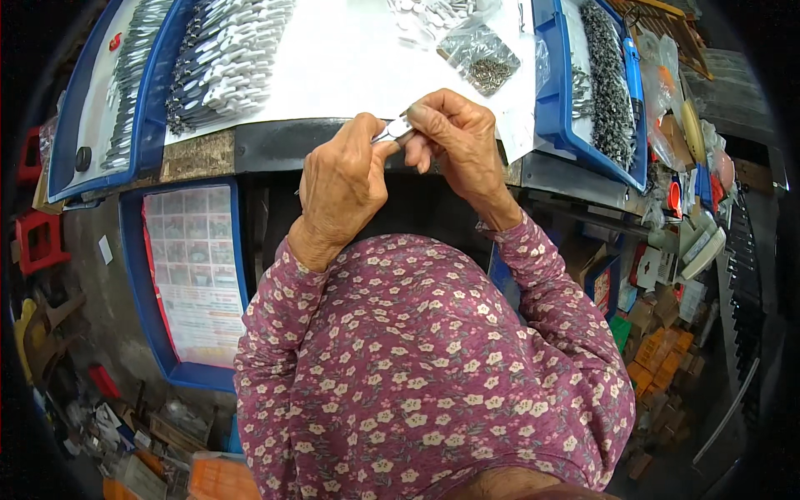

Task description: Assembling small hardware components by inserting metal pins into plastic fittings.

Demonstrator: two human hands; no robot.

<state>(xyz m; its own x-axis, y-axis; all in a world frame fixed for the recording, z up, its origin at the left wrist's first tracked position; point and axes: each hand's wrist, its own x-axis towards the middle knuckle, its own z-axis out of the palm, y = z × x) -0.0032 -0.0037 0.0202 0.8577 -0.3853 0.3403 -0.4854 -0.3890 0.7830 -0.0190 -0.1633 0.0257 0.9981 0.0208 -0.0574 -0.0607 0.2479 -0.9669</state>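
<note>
In the head view, my left hand (343, 179) pinches one end of a small white piece (398, 127) over the near edge of a white sheet (333, 54); my right hand (462, 140) closes thumb and fingers on the piece's other end, the two hands almost meeting; the piece's finer details are too small to tell. On the left part of the sheet, white-and-dark pieces (237, 62) lie stacked in dense rows; at its far side spreads a loose pile of white parts (429, 15); on its right part, a clear plastic bag (460, 48) holds small metal bits (490, 75). Just left of the sheet, a blue tray (157, 92) carries slim silvery pieces (137, 71); just right of it, a second blue tray (548, 92) bears massed dark parts (607, 79); below the sheet's left side, a third blue tray (204, 377) holds red-edged printed paper (196, 275).
</note>
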